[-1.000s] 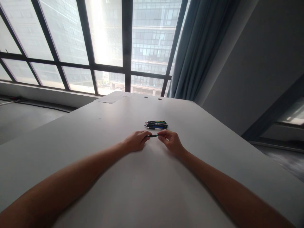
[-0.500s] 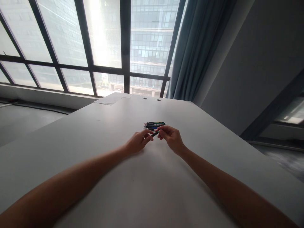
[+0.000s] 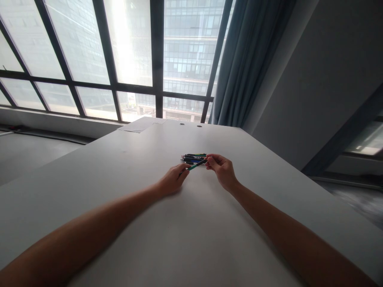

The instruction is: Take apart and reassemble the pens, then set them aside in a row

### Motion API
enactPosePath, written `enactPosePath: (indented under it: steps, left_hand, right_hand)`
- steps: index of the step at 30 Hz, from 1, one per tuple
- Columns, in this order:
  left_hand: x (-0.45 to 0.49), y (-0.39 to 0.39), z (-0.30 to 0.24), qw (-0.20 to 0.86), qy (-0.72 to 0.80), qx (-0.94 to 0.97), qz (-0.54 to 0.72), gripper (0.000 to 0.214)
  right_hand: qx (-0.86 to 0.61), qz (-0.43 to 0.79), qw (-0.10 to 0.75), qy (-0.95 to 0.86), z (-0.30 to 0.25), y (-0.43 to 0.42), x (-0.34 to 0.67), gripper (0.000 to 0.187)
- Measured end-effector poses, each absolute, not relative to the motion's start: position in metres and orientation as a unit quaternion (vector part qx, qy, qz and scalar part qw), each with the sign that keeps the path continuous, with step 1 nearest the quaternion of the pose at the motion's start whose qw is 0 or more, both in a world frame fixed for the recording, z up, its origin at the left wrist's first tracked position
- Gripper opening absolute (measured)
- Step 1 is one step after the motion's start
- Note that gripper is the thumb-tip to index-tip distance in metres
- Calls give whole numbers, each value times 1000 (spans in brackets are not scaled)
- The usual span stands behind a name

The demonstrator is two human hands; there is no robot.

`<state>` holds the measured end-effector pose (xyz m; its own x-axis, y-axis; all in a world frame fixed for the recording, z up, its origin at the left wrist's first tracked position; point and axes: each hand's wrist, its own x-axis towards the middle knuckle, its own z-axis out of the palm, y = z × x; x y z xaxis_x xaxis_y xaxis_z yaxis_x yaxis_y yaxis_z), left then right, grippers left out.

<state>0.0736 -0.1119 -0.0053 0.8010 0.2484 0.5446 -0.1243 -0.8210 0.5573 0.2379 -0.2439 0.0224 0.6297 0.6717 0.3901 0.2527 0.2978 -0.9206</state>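
Observation:
Both my arms reach out over a white table. My right hand pinches one end of a dark pen with a green stripe, which slants down to the left. My left hand rests on the table with its fingers curled at the pen's lower end, touching it. Just behind the hands lies a small pile of several pens, laid side by side.
Sheets of paper lie at the table's far edge, near two round holes in the top. Beyond is a large window with dark bars. A blue curtain hangs to the right, beside a grey wall.
My right hand has lifted its end of the pen and moved it back and to the right, toward the pile. The pen went from level to slanted. My left hand stayed nearly in place.

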Motion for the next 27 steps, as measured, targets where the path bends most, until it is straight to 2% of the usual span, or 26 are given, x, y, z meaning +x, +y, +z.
enactPosePath:
  steps: [7,27]
  left_hand:
    - [74,-112,-7,300,35,897,322,27]
    - [73,-112,-9,306,9,895,326,25]
  right_hand:
    - [-549,234,713,-368,21,-244,244,39]
    - [-563,254,697,-364,20,-244,235,39]
